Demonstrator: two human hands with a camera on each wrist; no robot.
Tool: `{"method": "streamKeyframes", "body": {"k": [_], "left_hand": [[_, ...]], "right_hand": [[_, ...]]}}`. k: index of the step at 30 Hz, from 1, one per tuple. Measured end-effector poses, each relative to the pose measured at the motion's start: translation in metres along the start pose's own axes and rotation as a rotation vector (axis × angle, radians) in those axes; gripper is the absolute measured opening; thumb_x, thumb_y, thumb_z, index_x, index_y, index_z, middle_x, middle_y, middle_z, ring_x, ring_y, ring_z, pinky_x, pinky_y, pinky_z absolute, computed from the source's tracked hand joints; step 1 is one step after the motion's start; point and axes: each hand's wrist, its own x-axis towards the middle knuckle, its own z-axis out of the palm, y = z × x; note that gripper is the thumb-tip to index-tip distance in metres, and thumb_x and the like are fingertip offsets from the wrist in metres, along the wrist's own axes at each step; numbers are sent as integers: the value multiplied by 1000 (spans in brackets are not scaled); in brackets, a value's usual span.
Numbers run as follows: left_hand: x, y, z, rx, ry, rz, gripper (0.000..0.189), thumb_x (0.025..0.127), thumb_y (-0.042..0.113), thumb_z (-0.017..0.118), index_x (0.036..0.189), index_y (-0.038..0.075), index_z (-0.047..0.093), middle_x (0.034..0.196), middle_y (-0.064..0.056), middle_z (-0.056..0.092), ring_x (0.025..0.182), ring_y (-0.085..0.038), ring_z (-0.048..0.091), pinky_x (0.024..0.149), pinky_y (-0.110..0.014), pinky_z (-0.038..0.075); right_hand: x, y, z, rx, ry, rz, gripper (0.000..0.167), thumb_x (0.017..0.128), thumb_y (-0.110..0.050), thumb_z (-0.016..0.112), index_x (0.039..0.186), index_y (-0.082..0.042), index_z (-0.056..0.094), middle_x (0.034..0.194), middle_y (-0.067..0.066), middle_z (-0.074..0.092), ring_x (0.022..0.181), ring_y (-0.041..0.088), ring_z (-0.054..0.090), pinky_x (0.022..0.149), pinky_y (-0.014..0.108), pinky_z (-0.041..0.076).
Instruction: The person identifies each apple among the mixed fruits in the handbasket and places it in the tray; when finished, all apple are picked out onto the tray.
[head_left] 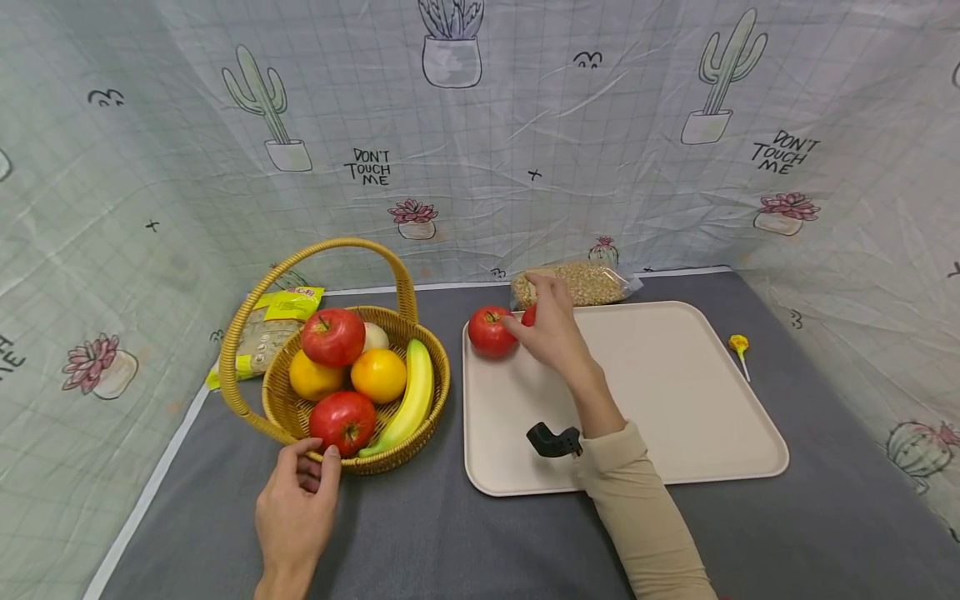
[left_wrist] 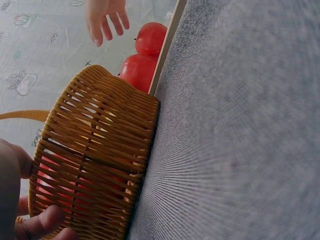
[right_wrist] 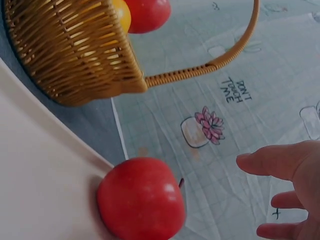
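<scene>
At the near rim of the wicker basket [head_left: 442,367], my left hand [head_left: 298,492] holds the edge with thumb and fingers. Inside the basket lie a banana [head_left: 411,404], two oranges, a pale round fruit [head_left: 375,337] partly hidden, and two red apples, one at the front [head_left: 343,423] and one higher up [head_left: 333,337]. My right hand [head_left: 553,329] hovers above the tray's far left corner, fingers spread and holding nothing. Beneath and beside it, a red apple [head_left: 491,332] sits on the tray [head_left: 675,400]; a second red apple [head_left: 529,315] is mostly hidden by the hand.
Behind the tray lies a clear bag of grains [head_left: 592,283]. A yellow-labelled bag [head_left: 273,329] leans behind the basket. To the tray's right is a yellow lollipop [head_left: 738,343]. Patterned cloth walls [head_left: 480,183] enclose the grey table [head_left: 420,533].
</scene>
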Motion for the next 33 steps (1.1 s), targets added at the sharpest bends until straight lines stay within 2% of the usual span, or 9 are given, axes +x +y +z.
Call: {"method": "streamKeyframes", "body": {"k": [9, 15, 21, 33], "left_hand": [[0, -1, -1, -8, -12, -27, 28, 94, 36, 67, 109, 12, 67, 73, -1, 63, 58, 2, 47, 58, -10, 34], [0, 0, -1, -22, -19, -41, 29, 95, 37, 65, 111, 12, 65, 74, -2, 63, 58, 2, 48, 57, -10, 35], [-1, -1, 1, -34, -21, -49, 31, 95, 37, 65, 113, 12, 65, 74, -1, 63, 57, 2, 49, 57, -10, 35], [0, -3, 1, -56, -9, -48, 30, 93, 35, 68, 111, 12, 63, 74, -1, 63, 57, 4, 48, 57, -11, 37]], "right_hand": [[-10, -23, 14, -34, -58, -90, 72, 90, -29, 72, 151, -11, 39, 151, 15, 36, 139, 33, 39, 111, 54, 42], [-19, -39, 24, -38, -95, -201, 72, 88, -27, 75, 150, -11, 41, 151, 13, 36, 142, 30, 35, 112, 49, 43], [-27, -51, 32, -25, -109, -294, 71, 89, -26, 76, 150, -12, 43, 152, 11, 37, 139, 30, 39, 113, 48, 42], [-30, -77, 55, -33, -151, -526, 67, 88, -23, 77, 146, -8, 45, 150, 13, 40, 132, 30, 43, 109, 45, 44]]}}
